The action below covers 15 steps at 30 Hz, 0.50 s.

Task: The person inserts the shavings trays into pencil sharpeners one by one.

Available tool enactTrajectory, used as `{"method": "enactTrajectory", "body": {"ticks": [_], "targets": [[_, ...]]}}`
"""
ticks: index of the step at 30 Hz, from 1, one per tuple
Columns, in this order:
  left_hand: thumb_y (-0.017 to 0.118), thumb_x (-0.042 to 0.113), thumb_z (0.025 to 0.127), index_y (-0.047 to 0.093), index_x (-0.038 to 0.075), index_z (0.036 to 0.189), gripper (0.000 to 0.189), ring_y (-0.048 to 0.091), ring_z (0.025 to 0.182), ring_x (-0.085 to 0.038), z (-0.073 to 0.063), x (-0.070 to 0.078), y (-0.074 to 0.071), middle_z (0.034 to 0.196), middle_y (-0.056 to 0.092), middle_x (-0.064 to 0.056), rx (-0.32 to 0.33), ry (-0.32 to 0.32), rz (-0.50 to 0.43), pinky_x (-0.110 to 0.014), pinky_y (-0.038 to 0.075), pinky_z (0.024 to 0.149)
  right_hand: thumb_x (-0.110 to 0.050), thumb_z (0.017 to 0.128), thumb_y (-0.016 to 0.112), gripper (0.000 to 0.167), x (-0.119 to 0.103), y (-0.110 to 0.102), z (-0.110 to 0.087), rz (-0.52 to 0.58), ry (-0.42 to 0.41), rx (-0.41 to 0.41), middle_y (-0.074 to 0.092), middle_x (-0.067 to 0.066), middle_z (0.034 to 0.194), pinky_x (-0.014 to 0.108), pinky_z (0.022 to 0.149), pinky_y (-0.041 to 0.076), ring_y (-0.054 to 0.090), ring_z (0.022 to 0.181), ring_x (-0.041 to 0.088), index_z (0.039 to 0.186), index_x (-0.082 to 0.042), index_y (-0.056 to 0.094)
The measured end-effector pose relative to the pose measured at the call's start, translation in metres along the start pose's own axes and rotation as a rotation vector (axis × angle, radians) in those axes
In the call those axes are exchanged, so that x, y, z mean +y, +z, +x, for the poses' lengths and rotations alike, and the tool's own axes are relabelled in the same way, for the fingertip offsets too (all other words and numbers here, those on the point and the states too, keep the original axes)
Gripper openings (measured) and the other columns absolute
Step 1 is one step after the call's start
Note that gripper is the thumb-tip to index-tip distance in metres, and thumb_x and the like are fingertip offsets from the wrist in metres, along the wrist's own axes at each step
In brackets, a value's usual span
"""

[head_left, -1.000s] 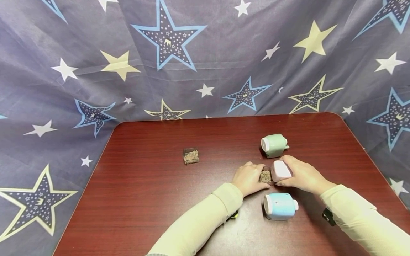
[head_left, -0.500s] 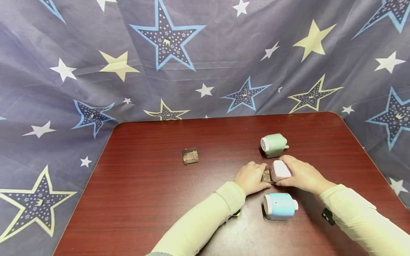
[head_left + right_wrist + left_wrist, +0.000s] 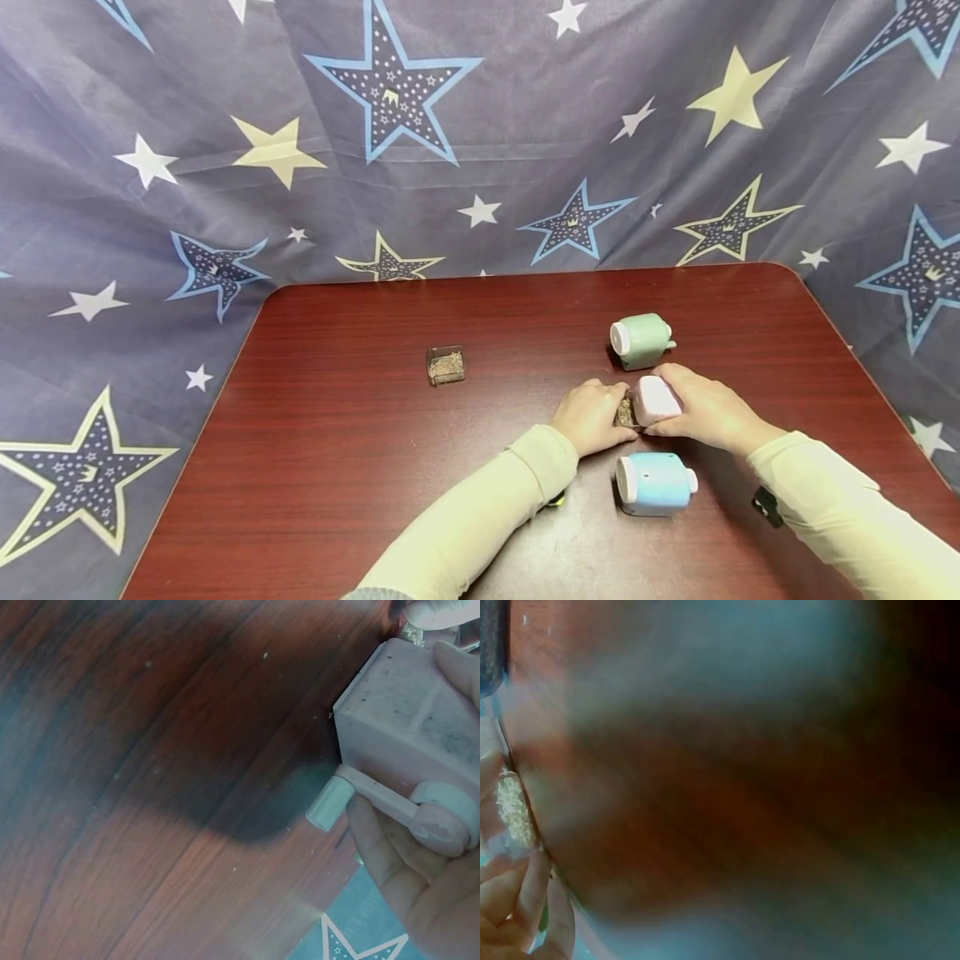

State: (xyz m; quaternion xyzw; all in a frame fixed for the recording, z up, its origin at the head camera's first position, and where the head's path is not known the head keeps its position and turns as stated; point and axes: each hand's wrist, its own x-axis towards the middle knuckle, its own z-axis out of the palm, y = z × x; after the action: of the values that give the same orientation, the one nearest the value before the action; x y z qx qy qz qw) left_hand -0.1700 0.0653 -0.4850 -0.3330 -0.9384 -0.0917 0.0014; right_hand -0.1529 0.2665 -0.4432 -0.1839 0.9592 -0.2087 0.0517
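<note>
So the left hand (image 3: 591, 418) has crept a touch toward 3 o'clock over the last second, and the tray (image 3: 632, 428) went with it. There's a thinner strip of shavings (image 3: 626, 410) showing now. My read: the tray is sliding into the pink sharpener (image 3: 657, 399), but it isn't all the way in, since some shavings are out in the open. Can't tell how deep it sits; the left wrist view is mostly blur.

Left hand pinches the tray at its 9 o'clock end. Right hand (image 3: 707, 410) is wrapped around the pink one from its 3 o'clock side and hasn't really budged, so it looks like the anchor here. The crank (image 3: 382, 797) sits by its fingers.

Going by the pink one on the bench (image 3: 360, 483): green sharpener (image 3: 643, 342) near 12, blue one (image 3: 658, 484) near 6, spare tray (image 3: 449, 381) with shavings well apart, between 9 and 10.
</note>
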Motion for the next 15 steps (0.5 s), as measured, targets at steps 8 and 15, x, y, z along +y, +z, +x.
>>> {"method": "enactTrajectory", "body": {"ticks": [8, 15], "targets": [[0.074, 0.056, 0.081, 0.062, 0.018, 0.127, 0.061, 0.063, 0.095, -0.01, 0.0031, 0.0033, -0.0028, 0.114, 0.073, 0.009, -0.024, 0.008, 0.033, -0.025, 0.053, 0.076, -0.04, 0.067, 0.088, 0.066, 0.0, 0.0007, 0.0011, -0.007, -0.014, 0.002, 0.062, 0.005, 0.105, 0.038, 0.069, 0.048, 0.059, 0.084, 0.017, 0.117, -0.01, 0.057], [0.076, 0.055, 0.08, 0.064, 0.019, 0.121, 0.055, 0.064, 0.091, -0.01, 0.006, 0.0048, -0.0021, 0.106, 0.074, 0.009, -0.012, 0.018, 0.043, -0.026, 0.054, 0.072, -0.042, 0.067, 0.088, 0.067, -0.0001, -0.0003, 0.0, -0.008, -0.009, 0.003, 0.062, 0.006, 0.107, 0.038, 0.069, 0.048, 0.059, 0.086, 0.018, 0.117, -0.011, 0.056]]}}
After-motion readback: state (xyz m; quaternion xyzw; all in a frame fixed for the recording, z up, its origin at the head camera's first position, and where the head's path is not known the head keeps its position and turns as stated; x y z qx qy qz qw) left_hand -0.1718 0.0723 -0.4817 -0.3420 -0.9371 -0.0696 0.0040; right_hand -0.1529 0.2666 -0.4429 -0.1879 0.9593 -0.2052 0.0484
